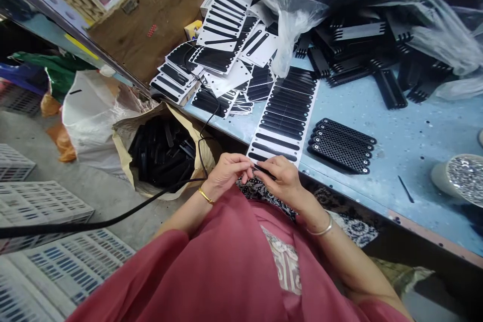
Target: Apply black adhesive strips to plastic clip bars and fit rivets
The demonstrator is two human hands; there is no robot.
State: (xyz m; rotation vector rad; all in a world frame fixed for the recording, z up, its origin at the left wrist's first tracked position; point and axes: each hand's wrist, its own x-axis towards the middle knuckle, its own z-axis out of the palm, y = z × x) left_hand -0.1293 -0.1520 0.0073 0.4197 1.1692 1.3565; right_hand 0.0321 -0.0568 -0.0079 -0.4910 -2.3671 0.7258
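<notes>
Together, left hand [228, 171] and right hand [282, 177] pinch a black strip [264, 170] beside the sheet [281, 131].

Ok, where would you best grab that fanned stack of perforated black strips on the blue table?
Probably pinch the stack of perforated strips across its narrow width near mid-length, from above. The strips are long, flat and overlapped, so an end grip might splay them; bare table flanks both long edges.

Left hand [226, 172] and right hand [284, 180] pinch a black strip [265, 170] beside the sticker sheet [287, 115].
</notes>
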